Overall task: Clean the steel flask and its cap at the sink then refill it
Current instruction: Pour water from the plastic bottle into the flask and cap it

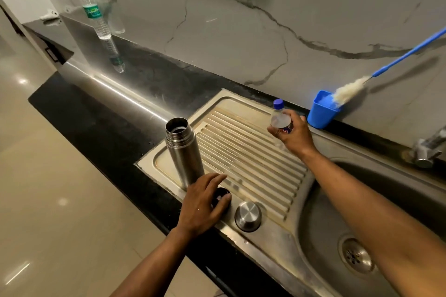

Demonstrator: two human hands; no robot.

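The steel flask [184, 149] stands upright and uncapped on the left end of the ribbed drainboard [253, 152]. Its steel outer cap [248, 216] lies upside down on the sink's front rim. A black inner stopper [220, 196] sits beside it, and my left hand [205, 202] rests over it with the thumb and fingers touching it. My right hand [293, 134] grips a small clear bottle [280, 118] with a blue lid, held above the far side of the drainboard.
A blue cup [322, 109] holding a blue-handled bottle brush [350, 90] stands against the marble wall. The tap [427, 149] is at the right, above the sink basin [386, 200] with its drain [357, 255]. A plastic water bottle [95, 14] stands on the far black counter.
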